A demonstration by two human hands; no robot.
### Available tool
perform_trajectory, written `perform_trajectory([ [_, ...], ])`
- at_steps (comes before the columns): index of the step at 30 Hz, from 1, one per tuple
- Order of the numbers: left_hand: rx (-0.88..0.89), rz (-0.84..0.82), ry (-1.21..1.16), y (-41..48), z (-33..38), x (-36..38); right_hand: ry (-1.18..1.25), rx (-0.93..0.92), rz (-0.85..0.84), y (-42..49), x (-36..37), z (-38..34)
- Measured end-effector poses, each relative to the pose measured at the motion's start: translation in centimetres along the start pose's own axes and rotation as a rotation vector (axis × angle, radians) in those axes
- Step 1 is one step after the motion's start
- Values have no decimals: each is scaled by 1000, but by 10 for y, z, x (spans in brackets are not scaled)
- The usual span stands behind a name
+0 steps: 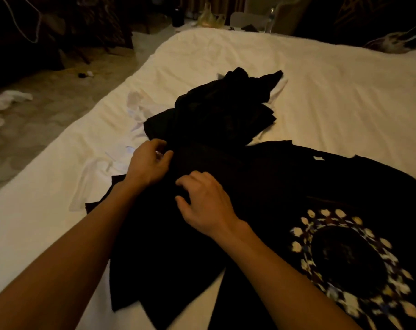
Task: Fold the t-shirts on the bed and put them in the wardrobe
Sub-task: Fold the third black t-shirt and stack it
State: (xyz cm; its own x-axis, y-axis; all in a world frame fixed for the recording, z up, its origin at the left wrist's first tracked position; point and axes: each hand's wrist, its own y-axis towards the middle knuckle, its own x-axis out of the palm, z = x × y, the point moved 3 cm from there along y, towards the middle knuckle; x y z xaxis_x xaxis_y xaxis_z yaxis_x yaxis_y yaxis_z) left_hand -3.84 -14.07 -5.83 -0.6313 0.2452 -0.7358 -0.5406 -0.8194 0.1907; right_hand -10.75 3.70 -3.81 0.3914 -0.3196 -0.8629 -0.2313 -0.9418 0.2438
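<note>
A plain black t-shirt (154, 246) lies spread on the white bed (333, 96) in front of me. My left hand (148, 163) pinches its far edge between thumb and fingers. My right hand (204, 201) rests on the same cloth just to the right, fingers curled into the fabric. A black t-shirt with a ring-shaped print (340, 253) lies flat at the right. A heap of crumpled black t-shirts (221, 110) sits beyond my hands. White garments (114, 163) lie partly under the black ones at the left.
The floor (47, 110) runs along the bed's left side, with white cloth (7, 98) and small items on it. Dark furniture and a white cable (33, 27) stand at the far left. Beyond the bed's far end are a plastic bag (209, 19) and a chair.
</note>
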Motion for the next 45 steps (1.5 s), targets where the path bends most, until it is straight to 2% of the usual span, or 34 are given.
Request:
perform_trajectory([
  [7,34,104,37,27,-9,11,-151,-33,-104,28,21,-1],
  [15,-43,169,-14,31,5,3,-112,-19,14,29,10,-8],
  [22,-28,212,8,24,30,-12,-13,58,99,16,-21,-3],
  [28,-73,225,75,18,73,-28,99,232,132,-3,-54,12],
  [34,-6,242,-37,14,135,-27,190,312,222,-26,-100,32],
  [40,34,160,-211,8,199,19,184,454,301,-69,-137,88],
  [45,-17,98,-297,1,248,81,171,549,261,-110,-148,132],
])
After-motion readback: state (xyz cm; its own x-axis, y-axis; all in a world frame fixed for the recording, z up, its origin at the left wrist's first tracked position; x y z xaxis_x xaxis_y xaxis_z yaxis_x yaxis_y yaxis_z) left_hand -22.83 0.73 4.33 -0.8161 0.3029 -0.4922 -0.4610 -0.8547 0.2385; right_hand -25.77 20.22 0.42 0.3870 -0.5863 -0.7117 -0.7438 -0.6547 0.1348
